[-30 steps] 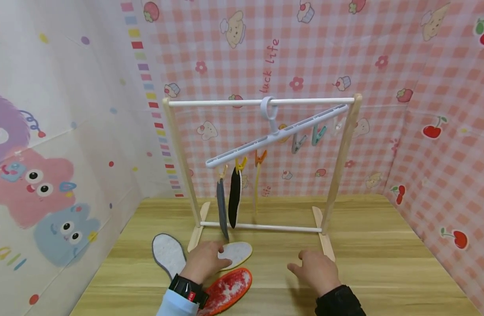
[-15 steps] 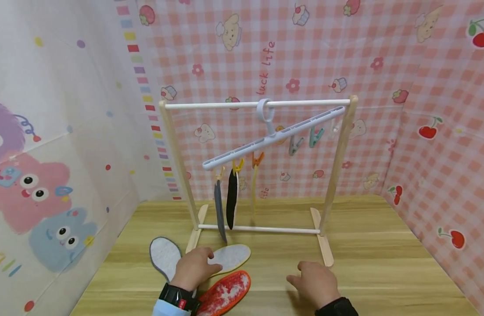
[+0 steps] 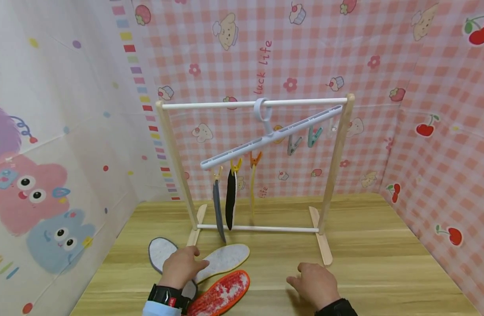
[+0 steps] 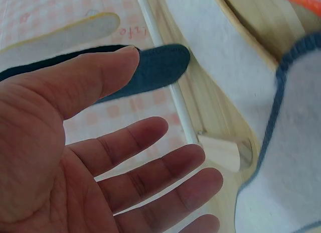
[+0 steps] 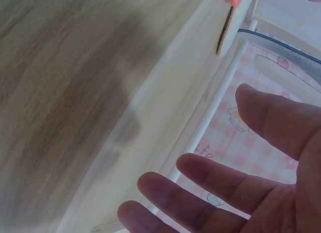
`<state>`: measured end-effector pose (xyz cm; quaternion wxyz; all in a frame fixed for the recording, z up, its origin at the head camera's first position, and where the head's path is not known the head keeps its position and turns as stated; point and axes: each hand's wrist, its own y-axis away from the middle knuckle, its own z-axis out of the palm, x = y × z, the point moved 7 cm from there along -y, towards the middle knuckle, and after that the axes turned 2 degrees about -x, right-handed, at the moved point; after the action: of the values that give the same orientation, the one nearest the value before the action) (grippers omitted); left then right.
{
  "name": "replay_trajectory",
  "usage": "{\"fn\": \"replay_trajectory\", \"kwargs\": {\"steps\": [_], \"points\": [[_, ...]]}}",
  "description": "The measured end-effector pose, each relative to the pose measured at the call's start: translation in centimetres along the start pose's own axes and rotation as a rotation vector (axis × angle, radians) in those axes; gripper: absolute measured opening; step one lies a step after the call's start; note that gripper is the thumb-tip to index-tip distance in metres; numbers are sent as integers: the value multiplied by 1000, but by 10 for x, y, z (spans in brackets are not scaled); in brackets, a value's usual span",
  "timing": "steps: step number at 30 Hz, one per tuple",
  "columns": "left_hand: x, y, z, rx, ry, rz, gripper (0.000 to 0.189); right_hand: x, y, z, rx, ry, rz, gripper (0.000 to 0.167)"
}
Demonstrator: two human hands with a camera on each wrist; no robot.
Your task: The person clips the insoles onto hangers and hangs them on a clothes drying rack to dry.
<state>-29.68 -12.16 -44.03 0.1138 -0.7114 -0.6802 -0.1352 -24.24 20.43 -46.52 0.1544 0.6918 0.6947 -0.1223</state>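
Observation:
My left hand [image 3: 181,266] hovers over the grey-edged insole [image 3: 161,251], thumb and fingers apart and holding nothing; in the left wrist view its palm and spread fingers [image 4: 160,160] show plainly. Right of it on the table lie a pale insole with yellow edging [image 3: 226,259] and a red-and-white insole [image 3: 222,293]. My right hand [image 3: 316,283] stays above the table at the right, fingers relaxed and nothing in them. From the hanger [image 3: 273,137] hang a grey insole [image 3: 218,210], a black insole [image 3: 231,202] and a thin yellow-edged insole [image 3: 252,188], each on a clip.
A wooden rack [image 3: 334,166] with a white top bar [image 3: 210,105] carries the tilted hanger. On the hanger's higher right side are a grey clip [image 3: 294,145] and a green clip [image 3: 314,137]. Patterned cloth [image 3: 289,52] walls the table [image 3: 368,245].
My left hand has moved left, from the yellow-edged insole toward the grey-edged one, uncovering more of the yellow-edged insole. My right hand has barely moved. The head view has shifted slightly.

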Motion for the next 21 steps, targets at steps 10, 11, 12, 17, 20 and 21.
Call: {"fn": "replay_trajectory", "kwargs": {"steps": [10,11,12,17,20,21], "points": [[-31,-5,-5,-8,34,-102,38,0,-2,4,-28,1,9,40],[-33,-5,-6,-7,37,-107,36,0,-1,3,-25,1,9,40],[-36,-5,-7,-7,39,-108,33,0,-1,3,-21,0,8,40],[-46,-4,-10,-2,25,-104,29,-1,-1,4,-24,-4,10,41],[-54,-5,-11,-3,15,-119,34,0,0,5,-34,-2,18,42],[-56,-5,-11,-7,14,-127,37,0,0,5,-36,-2,19,42]]}}
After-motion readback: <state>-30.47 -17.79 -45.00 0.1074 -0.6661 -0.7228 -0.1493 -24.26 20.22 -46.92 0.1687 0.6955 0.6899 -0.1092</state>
